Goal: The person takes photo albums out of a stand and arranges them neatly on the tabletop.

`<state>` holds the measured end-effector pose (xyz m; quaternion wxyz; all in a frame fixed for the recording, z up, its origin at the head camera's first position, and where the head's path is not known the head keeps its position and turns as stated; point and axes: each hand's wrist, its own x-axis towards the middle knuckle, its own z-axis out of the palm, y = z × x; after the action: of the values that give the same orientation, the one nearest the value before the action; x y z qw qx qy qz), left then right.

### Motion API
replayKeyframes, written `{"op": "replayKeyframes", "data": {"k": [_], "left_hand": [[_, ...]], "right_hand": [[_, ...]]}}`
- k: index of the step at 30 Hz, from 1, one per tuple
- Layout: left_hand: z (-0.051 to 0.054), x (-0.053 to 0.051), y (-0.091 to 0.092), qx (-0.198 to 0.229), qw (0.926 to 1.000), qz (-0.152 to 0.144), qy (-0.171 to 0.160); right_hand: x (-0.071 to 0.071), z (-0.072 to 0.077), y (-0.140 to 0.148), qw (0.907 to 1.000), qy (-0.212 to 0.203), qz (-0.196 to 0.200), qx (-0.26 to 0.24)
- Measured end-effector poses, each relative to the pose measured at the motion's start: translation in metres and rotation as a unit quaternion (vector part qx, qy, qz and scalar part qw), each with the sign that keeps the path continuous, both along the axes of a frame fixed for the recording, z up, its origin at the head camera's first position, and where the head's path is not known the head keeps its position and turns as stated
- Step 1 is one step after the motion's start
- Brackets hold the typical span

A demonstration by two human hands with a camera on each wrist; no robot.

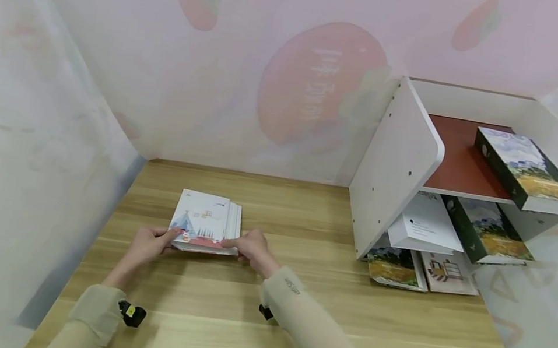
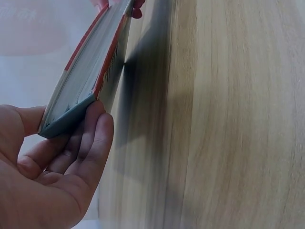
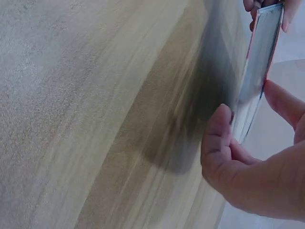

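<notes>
A white book [image 1: 207, 217] with a tent drawing and a red band along its near edge is held between both hands over the left part of the table. The left hand [image 1: 149, 246] pinches its near left corner, thumb on the cover. In the left wrist view the left hand [image 2: 57, 162] has its fingers under the book [image 2: 86, 67], at the blue-green spine end. At the near right corner the right hand [image 1: 254, 248] grips the book. The right wrist view shows the right hand [image 3: 257, 167] with thumb and fingers on opposite covers of the book [image 3: 259, 57].
On the right of the wooden table [image 1: 238, 321] stands a white shelf unit [image 1: 399, 160] with a brown upper board [image 1: 451, 155]. A thick landscape-cover book [image 1: 534, 166] lies on top, another [image 1: 489, 228] beside a white book [image 1: 428, 223] below. Two books lie at the bottom.
</notes>
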<state>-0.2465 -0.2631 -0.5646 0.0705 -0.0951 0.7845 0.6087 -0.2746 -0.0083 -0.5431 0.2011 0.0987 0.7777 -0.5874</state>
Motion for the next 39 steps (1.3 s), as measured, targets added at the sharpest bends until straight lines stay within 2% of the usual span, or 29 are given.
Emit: {"op": "replayKeyframes", "data": {"k": [3,8,14,19,22,27,33,39], "left_hand": [[-0.001,-0.003,-0.001,0.011,0.9998,0.007,-0.011],[0.004,-0.005,-0.003,0.022,0.9992,0.015,-0.029],[0.005,-0.005,-0.008,-0.010,0.9993,0.022,-0.029],[0.001,-0.001,-0.015,0.010,0.9986,0.037,-0.038],[-0.001,0.001,-0.021,0.014,0.9976,0.051,-0.046],[-0.001,0.000,-0.027,0.014,0.9964,0.059,-0.060],[-0.006,-0.007,-0.037,0.041,0.9934,0.071,-0.080],[-0.010,-0.006,-0.044,0.041,0.9940,0.076,-0.068]], "right_hand": [[-0.004,-0.001,-0.001,1.0000,-0.004,-0.002,-0.001],[-0.012,-0.002,-0.007,0.9999,0.006,0.000,0.010],[-0.017,-0.004,-0.016,0.9999,0.004,0.012,0.011],[-0.017,-0.009,-0.018,0.9974,-0.014,0.004,-0.070],[-0.019,-0.014,-0.019,0.9913,-0.029,0.005,-0.128],[-0.023,-0.022,-0.022,0.9806,-0.050,-0.002,-0.189],[-0.026,-0.026,-0.025,0.9696,-0.070,0.015,-0.234],[-0.024,-0.025,-0.028,0.9620,-0.094,0.030,-0.255]]}}
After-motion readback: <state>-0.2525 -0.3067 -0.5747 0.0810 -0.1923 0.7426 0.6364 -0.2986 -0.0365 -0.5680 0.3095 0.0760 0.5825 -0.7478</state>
